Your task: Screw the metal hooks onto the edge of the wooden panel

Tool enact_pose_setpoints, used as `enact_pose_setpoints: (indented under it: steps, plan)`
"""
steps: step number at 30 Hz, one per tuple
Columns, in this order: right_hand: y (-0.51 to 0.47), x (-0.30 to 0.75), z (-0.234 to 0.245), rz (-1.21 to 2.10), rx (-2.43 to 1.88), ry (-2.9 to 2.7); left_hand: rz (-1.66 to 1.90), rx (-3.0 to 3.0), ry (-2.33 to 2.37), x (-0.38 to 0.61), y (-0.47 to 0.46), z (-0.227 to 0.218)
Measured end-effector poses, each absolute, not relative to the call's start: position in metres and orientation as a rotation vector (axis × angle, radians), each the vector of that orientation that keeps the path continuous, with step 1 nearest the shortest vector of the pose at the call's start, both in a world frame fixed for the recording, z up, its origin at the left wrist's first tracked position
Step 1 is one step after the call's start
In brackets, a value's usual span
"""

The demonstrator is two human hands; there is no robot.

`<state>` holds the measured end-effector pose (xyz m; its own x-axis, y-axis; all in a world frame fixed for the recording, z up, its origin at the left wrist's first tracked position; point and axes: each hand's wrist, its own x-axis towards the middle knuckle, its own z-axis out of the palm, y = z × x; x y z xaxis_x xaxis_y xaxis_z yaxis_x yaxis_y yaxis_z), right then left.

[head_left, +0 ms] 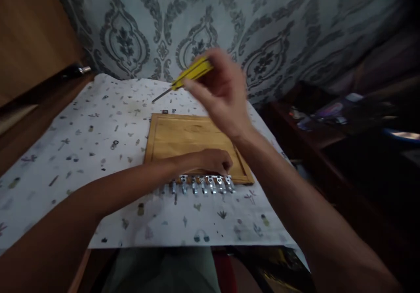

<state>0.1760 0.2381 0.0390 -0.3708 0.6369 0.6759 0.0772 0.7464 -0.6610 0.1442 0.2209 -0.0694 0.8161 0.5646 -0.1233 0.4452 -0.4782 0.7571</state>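
Observation:
My right hand [226, 93], raised above the far right part of the wooden board [193, 133], grips a yellow-handled screwdriver [193, 74]. Its thin metal shaft slants down to the left, clear of the board. My left hand [215, 160] is low over the board's near edge, its fingers curled together and pointing down by the right end of a row of shiny metal hooks [211, 184]. What those fingertips pinch, if anything, is hidden. Several hooks hang side by side over the near edge; my left forearm covers part of the board.
A white patterned cloth [108, 153] covers the table under the board. Patterned wall covering [124, 39] rises behind it. On the left is a wooden panel [33, 34] with a dark bar [62, 76]. Dark furniture with a purple packet [328, 113] stands at the right.

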Motion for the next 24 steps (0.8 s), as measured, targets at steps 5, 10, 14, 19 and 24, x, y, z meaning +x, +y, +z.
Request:
enact_pose_setpoints:
  steps: [5,10,14,19,24]
  plan:
    - [0.188,0.276,0.041,0.93,-0.721,-1.247,0.104,2.145,0.733,0.147,0.228,-0.075]
    - [0.154,0.321,0.0,0.936,-0.792,-0.981,0.056,2.138,0.768,0.142,0.223,-0.072]
    - [0.145,0.319,-0.029,1.024,-0.818,-0.887,0.024,2.132,0.789,0.141,0.219,-0.069]
    - [0.147,0.308,-0.047,1.15,-0.81,-0.857,-0.011,2.129,0.807,0.141,0.219,-0.068]
    - [0.146,0.308,-0.05,1.189,-0.787,-0.859,-0.013,2.125,0.789,0.141,0.219,-0.068]
